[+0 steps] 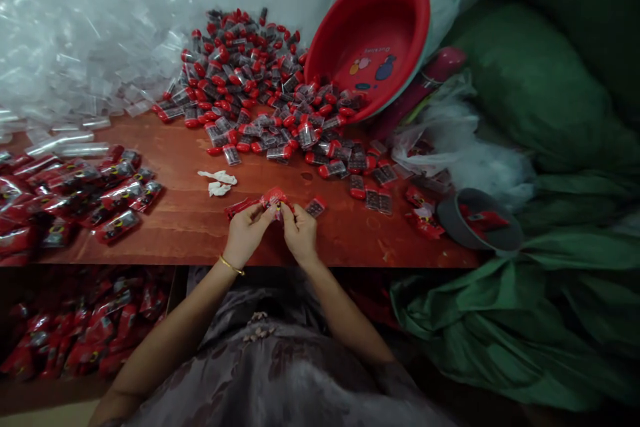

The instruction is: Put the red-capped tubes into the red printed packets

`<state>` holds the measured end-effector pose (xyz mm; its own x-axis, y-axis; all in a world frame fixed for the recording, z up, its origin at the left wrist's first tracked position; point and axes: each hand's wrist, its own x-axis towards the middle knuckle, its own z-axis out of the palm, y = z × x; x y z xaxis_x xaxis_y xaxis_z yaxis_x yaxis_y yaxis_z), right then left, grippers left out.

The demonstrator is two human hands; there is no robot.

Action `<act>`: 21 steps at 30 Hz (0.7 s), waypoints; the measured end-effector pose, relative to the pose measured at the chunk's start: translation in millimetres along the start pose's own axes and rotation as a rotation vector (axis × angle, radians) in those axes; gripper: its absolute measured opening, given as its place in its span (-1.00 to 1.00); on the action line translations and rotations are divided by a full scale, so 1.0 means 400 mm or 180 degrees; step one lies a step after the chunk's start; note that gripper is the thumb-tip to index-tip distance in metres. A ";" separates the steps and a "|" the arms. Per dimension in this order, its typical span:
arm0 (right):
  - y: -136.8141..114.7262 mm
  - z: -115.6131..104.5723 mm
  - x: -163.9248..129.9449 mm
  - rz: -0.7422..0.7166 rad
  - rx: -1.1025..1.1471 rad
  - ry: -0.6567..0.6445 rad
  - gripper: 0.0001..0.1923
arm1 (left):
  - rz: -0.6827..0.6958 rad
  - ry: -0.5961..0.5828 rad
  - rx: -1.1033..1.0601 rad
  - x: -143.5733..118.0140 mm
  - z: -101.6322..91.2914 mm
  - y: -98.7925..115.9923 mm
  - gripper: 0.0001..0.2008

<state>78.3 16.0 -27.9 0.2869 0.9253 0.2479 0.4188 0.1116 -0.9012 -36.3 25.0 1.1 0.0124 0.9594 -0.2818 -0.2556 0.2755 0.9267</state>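
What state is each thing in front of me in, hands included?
Left hand: pinching wrapper
Right hand: pinching wrapper
Wrapper: held, sealed or open unclear
Basin: tipped on its side
Capped pieces: heaped loosely
Bowl: red items inside
White scraps: crumpled
Packets: piled
Clear sleeves: loosely heaped

My left hand (245, 235) and right hand (301, 235) are partly covering the red packet (273, 199); its print is appearing too small for me to read. Red-capped containers (240, 77) are hiding part of the lower rim of the basin (345, 33). The left edge is cutting off the piled packets (65, 187) and clear plastic sleeves (90, 40); the right edge is cropping the green cloth (540, 73). Along the bottom, my garment (280, 373) is running out of view, blurring in places.
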 end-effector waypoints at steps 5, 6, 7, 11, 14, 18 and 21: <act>-0.002 0.010 -0.017 -0.0072 -0.0039 -0.0031 -0.66 | -0.0680 0.0098 -0.0876 -0.006 0.024 0.000 -0.61; -0.001 0.006 -0.018 -0.0070 -0.0024 -0.0084 -0.67 | -0.0713 0.0149 -0.0974 -0.005 0.026 0.002 -0.61; 0.002 -0.003 -0.017 -0.0066 -0.0049 -0.0128 -0.67 | -0.0707 0.0188 -0.1022 -0.003 0.026 0.004 -0.60; 0.031 -0.073 0.007 0.0120 -0.1020 -0.0027 -0.57 | -0.0657 0.0278 -0.0959 0.009 0.017 0.011 -0.57; 0.060 -0.128 0.035 0.0704 -0.2256 0.0153 -0.50 | -0.0650 0.0286 -0.0942 0.016 0.016 0.006 -0.58; 0.072 -0.144 0.052 0.1027 -0.2849 -0.0177 -0.48 | -0.0613 0.0242 -0.0996 0.013 0.034 -0.010 -0.61; 0.055 -0.135 0.044 0.0613 -0.2706 0.0028 -0.56 | -0.0516 0.0270 -0.0897 0.005 0.043 -0.014 -0.63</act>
<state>139.1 15.0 -24.0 0.4242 0.8970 0.1245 0.8624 -0.3582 -0.3577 -18.1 26.4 -0.3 -0.0025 0.8927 -0.4506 -0.5142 0.3853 0.7663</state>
